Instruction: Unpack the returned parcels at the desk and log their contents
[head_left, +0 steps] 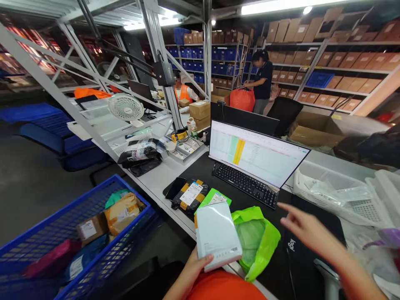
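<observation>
Head view: left hand grips a white box while right hand spreads above the table

The left hand (199, 263) has hold of a white box (217, 235) by its lower left corner, the thumb pressed across the front and the other fingers out of sight behind it. The box is in front of the person, at the near edge of the table (151, 181), tilted, with its clear wrap catching the light. The right hand (301, 225) has nothing in its grasp; its fingers reach loosely forward, the index finger the furthest, above a black mat (291, 246) and near the right end of the keyboard (243, 181).

Just right of the box lies a crumpled bright green bag (264, 239), its mouth gaping. Behind the box is a green packet (222, 196) with a label, then a black parcel (192, 195) bound with yellow-brown tape, and beside that a phone (175, 188). Beyond the keyboard a monitor (253, 152) shows a spreadsheet with a green and a yellow column. A scanner (329, 277) sits near the right forearm, and a white basket (298, 177) stands further back with clear plastic packets in it.

At the lower left a blue crate (116, 182) contains several parcels. Across the room, a person in a dark shirt (264, 79) stands at a red bag (242, 100).
</observation>
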Motion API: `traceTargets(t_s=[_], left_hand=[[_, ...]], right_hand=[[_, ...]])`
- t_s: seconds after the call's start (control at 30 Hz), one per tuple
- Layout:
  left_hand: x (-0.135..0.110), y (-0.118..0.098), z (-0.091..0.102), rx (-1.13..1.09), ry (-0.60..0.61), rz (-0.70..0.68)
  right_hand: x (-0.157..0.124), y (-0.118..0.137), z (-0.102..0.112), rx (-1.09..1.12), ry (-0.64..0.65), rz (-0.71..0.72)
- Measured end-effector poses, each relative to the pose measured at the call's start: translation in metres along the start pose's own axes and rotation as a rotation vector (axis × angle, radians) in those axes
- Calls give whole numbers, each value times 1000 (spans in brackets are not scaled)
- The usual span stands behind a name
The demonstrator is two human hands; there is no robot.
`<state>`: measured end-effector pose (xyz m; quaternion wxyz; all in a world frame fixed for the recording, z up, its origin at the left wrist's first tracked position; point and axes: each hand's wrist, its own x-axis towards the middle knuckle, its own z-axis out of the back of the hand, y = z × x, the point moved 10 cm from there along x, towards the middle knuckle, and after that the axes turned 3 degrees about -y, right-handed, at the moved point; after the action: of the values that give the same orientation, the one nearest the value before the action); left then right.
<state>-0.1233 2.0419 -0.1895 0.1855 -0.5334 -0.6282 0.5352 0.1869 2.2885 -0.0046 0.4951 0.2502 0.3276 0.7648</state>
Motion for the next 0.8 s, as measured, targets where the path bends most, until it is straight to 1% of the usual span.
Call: traceTargets(t_s=[0.03,0.07,0.1,0.13,0.17,0.23,0.3,0.37,0.47,0.5,0.57,0.63,0.7,0.77,0.8], left_hand=[[1,0,2,9,-16,1],[2,-1,4,21,-28,1],[3,-1,4,31,-30,-3],[3,-2,3,35,-21,-9],[4,-3,0,34,-3,-16],[3,-4,-5,29,31,-21],[2,-3,-9,26,36,-5],[2,-1,-12,16,29,21],[1,-2,-19,-12,37,27],[1,-3,-20,-13,38,22],[2,-3,-19,-3,29,13],[0,-1,-9,5,-8,4],[-5,3,6,-9,-67,-23],[-18,6,26,-49,-141,-70],[-27,8,36,-77,-175,-93]], right_hand=[[-6,-16,-27,-74,61,-40],[-13,-38,-50,-132,70,-98],[-23,-66,-74,-184,95,-195],[-34,-92,-97,-211,128,-261],[-46,-113,-117,-191,131,-290],[-68,-139,-156,-58,159,-297],[-87,-149,-190,99,183,-291],[-100,-146,-220,202,204,-266],[-106,-133,-255,196,213,-185],[-105,-129,-263,159,207,-166],[-99,-123,-272,76,173,-141],[-89,-116,-270,-8,126,-112],[-76,-103,-255,-98,48,-36],[-63,-87,-231,-202,-54,72],[-55,-79,-219,-249,-85,131]])
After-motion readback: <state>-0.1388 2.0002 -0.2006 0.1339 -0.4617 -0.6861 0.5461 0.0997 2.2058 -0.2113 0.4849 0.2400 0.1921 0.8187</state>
